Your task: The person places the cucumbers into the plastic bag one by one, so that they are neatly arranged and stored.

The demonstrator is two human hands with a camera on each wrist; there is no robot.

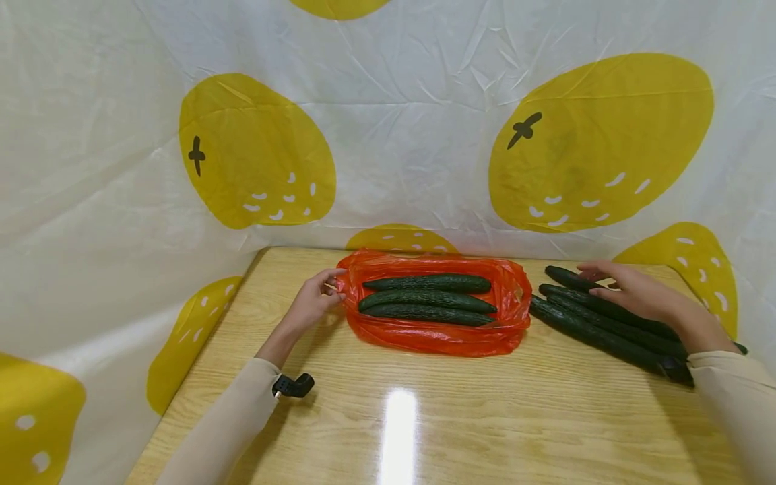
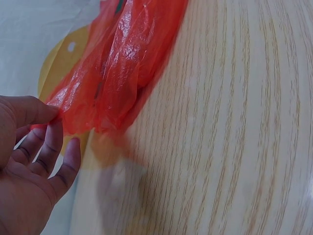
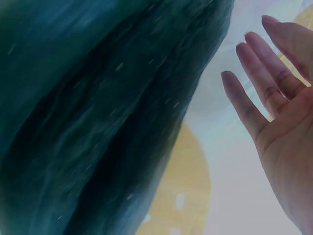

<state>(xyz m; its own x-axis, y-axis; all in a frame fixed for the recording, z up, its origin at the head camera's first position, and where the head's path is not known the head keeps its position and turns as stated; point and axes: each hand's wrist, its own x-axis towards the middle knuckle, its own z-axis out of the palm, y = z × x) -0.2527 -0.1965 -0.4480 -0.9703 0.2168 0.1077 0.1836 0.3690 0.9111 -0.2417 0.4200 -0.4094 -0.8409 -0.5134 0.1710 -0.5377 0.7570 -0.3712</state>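
Note:
A red plastic bag [image 1: 436,342] lies spread open on the table, with three dark green cucumbers [image 1: 427,300] side by side inside it. At the bag's left end my left hand [image 1: 315,296] pinches the rim between thumb and forefinger, as the left wrist view shows of the thin film [image 2: 122,63]. To the right of the bag lie several loose cucumbers [image 1: 606,330] in a slanting row. Above the far ones hovers my right hand [image 1: 642,293], fingers spread and holding nothing. In the right wrist view the hand [image 3: 283,93] is beside large, close cucumbers [image 3: 122,107].
The wooden table [image 1: 327,431] carries the bag and the loose cucumbers. Behind and to the left hangs a white cloth [image 1: 412,155] printed with yellow fruit, meeting the table's back edge. A small black device [image 1: 294,385] is worn at the left wrist.

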